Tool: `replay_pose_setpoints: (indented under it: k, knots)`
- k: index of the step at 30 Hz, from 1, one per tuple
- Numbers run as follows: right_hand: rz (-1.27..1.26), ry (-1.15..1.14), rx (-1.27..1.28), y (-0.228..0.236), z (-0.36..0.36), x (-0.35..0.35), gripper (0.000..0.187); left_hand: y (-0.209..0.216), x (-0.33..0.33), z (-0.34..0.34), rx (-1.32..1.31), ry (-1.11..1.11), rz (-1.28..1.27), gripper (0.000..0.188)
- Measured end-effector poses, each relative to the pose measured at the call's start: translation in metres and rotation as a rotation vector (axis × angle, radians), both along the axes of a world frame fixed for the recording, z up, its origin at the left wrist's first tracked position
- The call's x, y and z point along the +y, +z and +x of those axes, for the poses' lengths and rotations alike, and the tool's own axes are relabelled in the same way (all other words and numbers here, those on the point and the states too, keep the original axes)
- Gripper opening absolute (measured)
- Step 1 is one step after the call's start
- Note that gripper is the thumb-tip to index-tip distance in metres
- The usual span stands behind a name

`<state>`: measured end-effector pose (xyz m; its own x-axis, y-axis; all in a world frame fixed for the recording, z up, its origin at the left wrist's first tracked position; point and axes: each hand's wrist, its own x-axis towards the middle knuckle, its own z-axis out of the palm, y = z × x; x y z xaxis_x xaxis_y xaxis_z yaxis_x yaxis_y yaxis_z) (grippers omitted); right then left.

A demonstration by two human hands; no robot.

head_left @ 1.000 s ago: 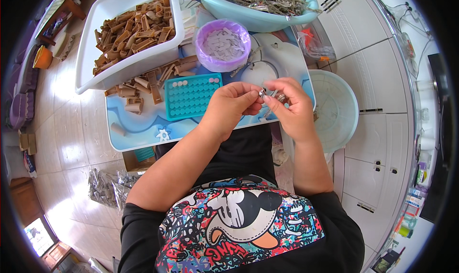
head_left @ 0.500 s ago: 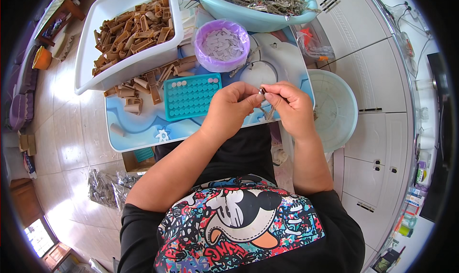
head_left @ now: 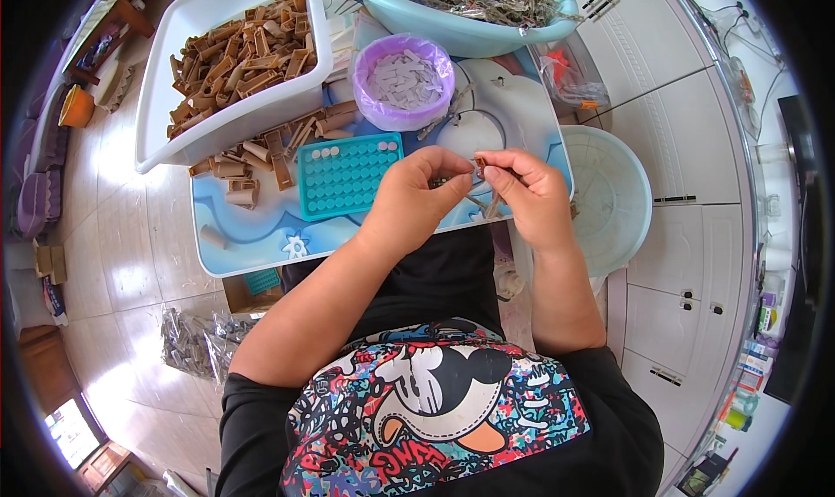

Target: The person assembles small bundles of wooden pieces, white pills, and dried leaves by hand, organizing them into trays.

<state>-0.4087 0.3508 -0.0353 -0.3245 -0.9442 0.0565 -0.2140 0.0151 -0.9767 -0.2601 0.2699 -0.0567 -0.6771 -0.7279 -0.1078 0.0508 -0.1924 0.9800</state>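
Observation:
Over the table's front edge, my right hand (head_left: pixel 532 200) pinches a small reddish-brown part (head_left: pixel 480 161) between thumb and fingertips. Thin greyish strands (head_left: pixel 492 205) hang below its fingers. My left hand (head_left: pixel 416 193) meets it from the other side, thumb and forefinger closed at the part; what lies in that pinch is too small to make out. Just left of my left hand lies a teal tray (head_left: pixel 348 182) of round cells, with several pale discs (head_left: pixel 325 153) in its far row. Behind the hands, a purple-lined tub (head_left: pixel 365 106) holds small pale grey pieces (head_left: pixel 404 81).
A white bin (head_left: pixel 228 121) of brown plastic pieces (head_left: pixel 252 58) stands far left, with loose ones beside it on the blue patterned table (head_left: pixel 252 255). A light blue basin (head_left: pixel 470 29) heaped with stringy, glinting parts stands at the back. A pale round tub (head_left: pixel 619 203) sits right of the table.
The fingertips have parted slightly, and the small part now shows reddish-brown between them where it looked dark and shiny. The forearms and table objects have hardly moved.

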Motion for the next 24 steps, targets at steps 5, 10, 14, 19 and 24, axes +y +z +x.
replay_pose_setpoints:
  k: [5,10,14,19,24]
  knots:
    - [0.075,0.017,-0.146,0.001,-0.003,0.002,0.020,0.004,-0.001,0.001,-0.012,0.001,0.102,0.013]
    - [0.053,0.028,-0.148,0.001,-0.001,0.002,0.019,0.005,-0.001,0.001,-0.040,0.021,0.141,0.013]
    - [0.099,0.024,-0.220,0.002,0.000,0.001,0.021,0.004,-0.001,0.003,-0.053,0.012,0.128,0.018]
    - [0.114,0.082,-0.686,-0.006,-0.010,0.000,0.023,0.015,-0.004,0.005,0.165,0.087,0.383,0.018]
    - [0.143,0.191,-1.049,-0.013,-0.010,0.000,0.020,0.010,-0.005,0.007,0.236,-0.013,0.317,0.020]
